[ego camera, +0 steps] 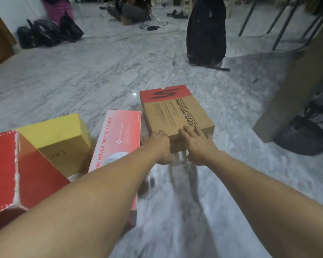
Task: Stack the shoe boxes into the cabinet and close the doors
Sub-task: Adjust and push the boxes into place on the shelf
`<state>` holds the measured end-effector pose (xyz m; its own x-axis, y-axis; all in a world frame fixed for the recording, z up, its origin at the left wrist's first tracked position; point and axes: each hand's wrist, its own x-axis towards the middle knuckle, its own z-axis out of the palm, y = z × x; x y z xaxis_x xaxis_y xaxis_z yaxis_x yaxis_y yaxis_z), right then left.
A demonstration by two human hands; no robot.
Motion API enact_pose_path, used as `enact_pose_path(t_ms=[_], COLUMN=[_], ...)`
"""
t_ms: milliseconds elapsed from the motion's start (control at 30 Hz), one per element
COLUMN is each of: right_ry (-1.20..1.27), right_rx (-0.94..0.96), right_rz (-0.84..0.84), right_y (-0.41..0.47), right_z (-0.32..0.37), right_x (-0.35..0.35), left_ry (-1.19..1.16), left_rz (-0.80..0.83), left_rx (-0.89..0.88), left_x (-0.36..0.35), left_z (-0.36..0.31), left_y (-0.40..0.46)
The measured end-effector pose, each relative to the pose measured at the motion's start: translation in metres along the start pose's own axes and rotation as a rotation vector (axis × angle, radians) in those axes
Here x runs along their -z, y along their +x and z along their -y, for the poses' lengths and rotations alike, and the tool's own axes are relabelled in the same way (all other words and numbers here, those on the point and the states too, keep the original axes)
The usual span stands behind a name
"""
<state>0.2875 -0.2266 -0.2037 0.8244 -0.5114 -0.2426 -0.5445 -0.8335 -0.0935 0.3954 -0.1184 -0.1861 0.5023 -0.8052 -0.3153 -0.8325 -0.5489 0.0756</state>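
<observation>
A brown Skechers shoe box (173,112) with a red end lies flat on the marble floor ahead of me. My left hand (159,146) grips its near left corner and my right hand (198,144) rests over its near edge, fingers on the lid. To the left lie a pink shoe box (119,138), a yellow box (62,138) and a red box (17,170). The cabinet's inside is not in view.
A wooden panel (295,86) stands at the right, with a dark fan base (302,138) behind it. A black backpack (206,32) stands on the floor ahead. Black bags (48,32) and a seated person (132,10) are at the far side.
</observation>
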Motion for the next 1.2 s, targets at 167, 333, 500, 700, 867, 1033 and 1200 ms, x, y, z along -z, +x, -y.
enact_pose_path(t_ms=[167, 333, 500, 700, 867, 1033, 1200], right_ry=[0.034, -0.032, -0.003, 0.333, 0.793, 1.155, 1.178], right_rx=[-0.011, -0.030, -0.170, -0.331, -0.625, -0.697, -0.643], right_rz=[-0.095, -0.209, -0.269, -0.232, -0.213, -0.243, -0.417], right_y=[-0.034, -0.087, -0.137, -0.172, -0.177, -0.170, -0.174], right_z=[-0.014, -0.047, -0.089, -0.153, -0.168, -0.148, -0.127], right_x=[-0.001, -0.015, -0.025, -0.023, -0.025, -0.038, -0.030], left_ry=[-0.062, -0.515, -0.532, -0.534, -0.713, -0.998, -1.062], left_rz=[-0.062, -0.224, -0.309, -0.164, -0.025, 0.042, -0.021], left_rx=[-0.084, -0.021, 0.092, 0.141, 0.129, 0.099, 0.104], left_x=[-0.006, -0.017, -0.005, 0.012, 0.008, -0.011, -0.011], left_z=[-0.017, -0.027, -0.034, -0.048, -0.060, -0.061, -0.054], left_y=[-0.022, -0.030, -0.033, -0.030, -0.026, -0.019, -0.027])
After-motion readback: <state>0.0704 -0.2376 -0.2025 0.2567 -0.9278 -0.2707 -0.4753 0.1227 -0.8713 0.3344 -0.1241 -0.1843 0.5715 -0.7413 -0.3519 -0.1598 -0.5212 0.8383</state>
